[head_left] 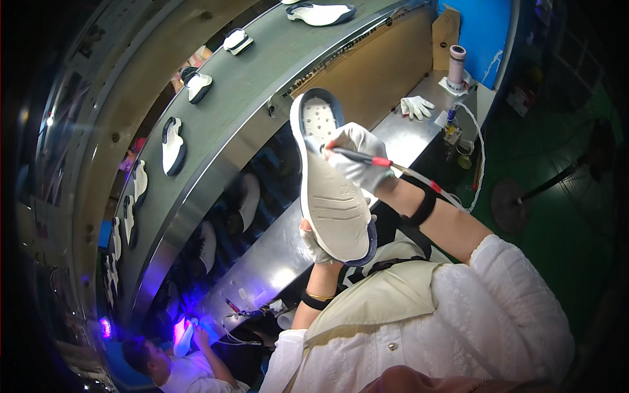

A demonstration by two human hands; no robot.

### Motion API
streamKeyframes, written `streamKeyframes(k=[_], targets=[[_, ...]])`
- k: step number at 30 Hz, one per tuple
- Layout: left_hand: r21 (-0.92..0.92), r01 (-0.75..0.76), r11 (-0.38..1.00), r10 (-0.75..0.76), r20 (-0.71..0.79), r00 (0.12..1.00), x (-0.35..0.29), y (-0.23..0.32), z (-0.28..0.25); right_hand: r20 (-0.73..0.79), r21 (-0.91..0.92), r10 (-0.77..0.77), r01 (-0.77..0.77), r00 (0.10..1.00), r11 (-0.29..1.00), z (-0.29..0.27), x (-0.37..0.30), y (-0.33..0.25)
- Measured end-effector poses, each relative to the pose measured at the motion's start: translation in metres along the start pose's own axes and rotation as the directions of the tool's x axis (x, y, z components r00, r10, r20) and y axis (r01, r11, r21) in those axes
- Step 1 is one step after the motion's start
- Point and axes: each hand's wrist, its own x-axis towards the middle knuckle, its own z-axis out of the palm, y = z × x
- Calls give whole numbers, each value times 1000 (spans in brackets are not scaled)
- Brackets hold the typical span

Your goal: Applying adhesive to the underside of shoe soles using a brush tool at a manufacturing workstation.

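A white shoe sole (337, 196) with a dark blue rim is held up in front of me, its inner face in view. That face has small holes in the heel end and moulded lines toward the broad end. My left hand (316, 246), in a white glove with bare fingertips, is closed around its lower left edge; part of the hand is hidden behind the sole. My right hand (360, 157), gloved too, grips a black and red pen-like tool (362, 156) with a thin cord trailing back along my forearm. The tool's tip is close to the heel part; contact cannot be made out.
Several soles and a white sole (173, 147) lie along a curved green conveyor belt (255, 72). A metal bench (386, 141) carries a white glove (417, 107) and a pink bottle (457, 65). Another person (177, 363) works under violet light at lower left. A fan (510, 198) stands at right.
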Motion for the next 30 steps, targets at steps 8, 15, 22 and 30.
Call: streamKeyframes(k=[8,15,22,30], targets=[[-48,-11,999,12,10,1000,-2,-2,-4,-40,-121,40,-44,998,992,7,3,-5],[-138,-143,980,145,-2,989,0,-11,-27,57,-113,114,-107,992,988,16,-17,-4],[-193,-244,950,222,-129,966,7,-14,-29,311,-164,-68,124,948,979,22,-31,-7],[-70,-311,948,302,-112,947,12,-7,-17,363,276,308,-417,879,866,23,-42,-6]])
